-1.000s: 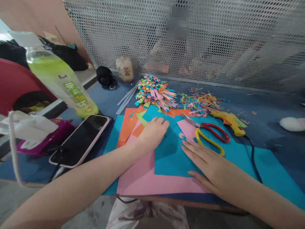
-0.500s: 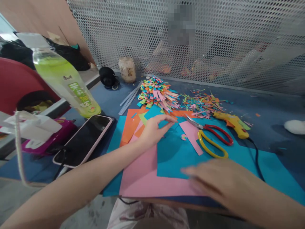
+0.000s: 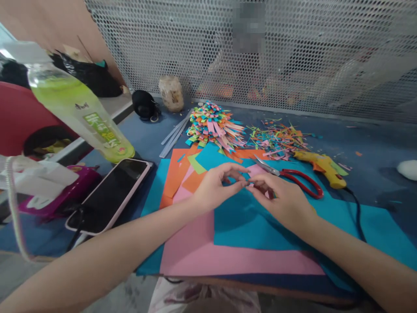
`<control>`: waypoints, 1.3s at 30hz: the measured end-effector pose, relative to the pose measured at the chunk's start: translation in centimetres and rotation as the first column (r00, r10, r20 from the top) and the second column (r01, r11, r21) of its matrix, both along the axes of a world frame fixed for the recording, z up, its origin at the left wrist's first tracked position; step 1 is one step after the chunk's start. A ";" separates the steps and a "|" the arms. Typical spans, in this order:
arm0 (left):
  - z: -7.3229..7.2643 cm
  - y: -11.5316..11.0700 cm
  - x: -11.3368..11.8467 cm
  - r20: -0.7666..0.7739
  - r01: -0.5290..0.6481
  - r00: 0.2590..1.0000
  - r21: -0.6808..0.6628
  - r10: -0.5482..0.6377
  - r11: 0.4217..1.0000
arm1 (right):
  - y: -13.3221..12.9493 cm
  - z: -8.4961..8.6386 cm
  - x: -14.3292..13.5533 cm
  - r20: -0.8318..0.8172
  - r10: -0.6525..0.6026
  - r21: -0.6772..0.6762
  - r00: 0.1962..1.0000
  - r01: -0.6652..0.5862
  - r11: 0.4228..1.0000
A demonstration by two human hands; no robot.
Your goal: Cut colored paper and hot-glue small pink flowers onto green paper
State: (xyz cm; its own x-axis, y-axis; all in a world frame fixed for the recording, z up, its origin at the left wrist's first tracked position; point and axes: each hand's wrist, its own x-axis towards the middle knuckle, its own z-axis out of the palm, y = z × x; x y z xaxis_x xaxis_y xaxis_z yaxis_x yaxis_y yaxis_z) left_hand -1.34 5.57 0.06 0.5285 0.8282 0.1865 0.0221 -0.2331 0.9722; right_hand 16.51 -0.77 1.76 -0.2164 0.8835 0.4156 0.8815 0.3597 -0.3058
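Over the blue paper sheet (image 3: pixel 243 230), my left hand (image 3: pixel 221 184) and my right hand (image 3: pixel 280 198) meet with their fingertips together. Both are closed in a pinch, and a tiny piece between the tips is too small to make out. Beyond my right hand lie scissors (image 3: pixel 301 180) with a red handle showing; my hand covers the other handle. A pink sheet (image 3: pixel 189 256) lies under the blue one. Orange paper (image 3: pixel 177 176) is left of my left hand. Farther back stands a cone of layered, multicoloured fringed paper (image 3: pixel 216 126).
A yellow glue gun (image 3: pixel 322 167) with a black cord lies at right, near a heap of paper shreds (image 3: pixel 280 141). Clear glue sticks (image 3: pixel 176 134), a phone (image 3: pixel 110 195) and a drink bottle (image 3: pixel 78 104) are at left. Perforated metal (image 3: pixel 195 52) closes off the back.
My right hand has moved up and left from the front of the sheets to meet my left fingertips. My left fingers have curled in slightly. The yellow scissor handle is now covered.
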 end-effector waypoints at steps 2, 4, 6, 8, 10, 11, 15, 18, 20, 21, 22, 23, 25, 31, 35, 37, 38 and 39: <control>-0.2 -0.2 0.1 0.012 0.028 1.000 -0.017 -0.028 0.999 | 0.0 0.1 0.1 0.047 0.012 0.046 0.999 -0.014 0.999; -0.4 -0.3 0.2 0.037 0.037 0.999 -0.053 -0.035 0.998 | 0.0 0.1 0.2 0.108 0.032 0.114 0.994 -0.045 0.993; -0.5 -0.5 0.3 0.069 0.047 0.997 -0.102 -0.040 0.994 | -0.2 -0.1 0.4 0.170 0.041 0.191 0.985 -0.074 0.979; -0.4 -0.6 0.3 0.094 0.048 0.995 -0.145 -0.035 0.988 | -0.4 -0.3 0.5 0.216 0.044 0.248 0.975 -0.098 0.964; -0.3 -0.6 0.3 0.106 0.044 0.994 -0.176 -0.025 0.983 | -0.5 -0.4 0.7 0.245 0.051 0.275 0.968 -0.120 0.954; -0.2 -0.6 0.3 0.108 0.040 0.994 -0.191 -0.020 0.981 | -0.5 -0.5 0.8 0.255 0.056 0.290 0.965 -0.131 0.948; -0.2 -0.5 0.2 0.129 0.051 0.992 -0.264 -0.018 0.963 | -0.5 -0.5 1.2 0.297 0.076 0.339 0.952 -0.179 0.924; -0.2 -0.5 0.2 0.158 0.069 0.987 -0.306 -0.021 0.949 | -0.5 -0.3 1.5 0.336 0.102 0.323 0.936 -0.216 0.921; -0.2 -0.5 0.3 0.182 0.079 0.983 -0.324 -0.020 0.943 | -0.6 -0.2 1.7 0.355 0.115 0.331 0.928 -0.240 0.913; -0.1 -0.5 0.3 0.197 0.088 0.980 -0.332 -0.022 0.939 | -0.5 -0.1 1.7 0.363 0.121 0.338 0.924 -0.252 0.907; -0.1 -0.5 0.4 0.210 0.097 0.977 -0.339 -0.025 0.936 | -0.5 -0.1 1.8 0.376 0.125 0.344 0.918 -0.264 0.901; -0.1 -0.5 0.4 0.219 0.104 0.975 -0.344 -0.028 0.933 | -0.5 -0.1 1.8 0.390 0.129 0.351 0.912 -0.276 0.895; -0.1 -0.5 0.4 0.225 0.106 0.974 -0.342 -0.028 0.934 | -0.3 -0.2 1.8 0.418 0.123 0.375 0.900 -0.294 0.879; -0.2 -0.6 0.4 0.156 0.085 0.987 -0.293 -0.039 0.952 | -0.1 -0.5 1.5 0.313 0.069 0.270 0.947 -0.158 0.950; -0.4 -0.7 0.3 0.095 0.078 0.994 -0.224 -0.058 0.972 | -0.2 -0.6 1.3 0.216 0.103 0.189 0.971 -0.145 0.971; -0.4 -0.8 0.2 0.096 0.094 0.992 -0.209 -0.075 0.973 | -0.1 -0.6 1.4 0.210 0.109 0.210 0.972 -0.153 0.966; -0.4 -0.8 0.2 0.099 0.099 0.992 -0.203 -0.080 0.974 | -0.1 -0.6 1.5 0.209 0.112 0.226 0.971 -0.160 0.961; -0.4 -0.8 0.2 0.100 0.100 0.992 -0.195 -0.082 0.976 | -0.1 -0.6 1.5 0.207 0.113 0.239 0.972 -0.162 0.957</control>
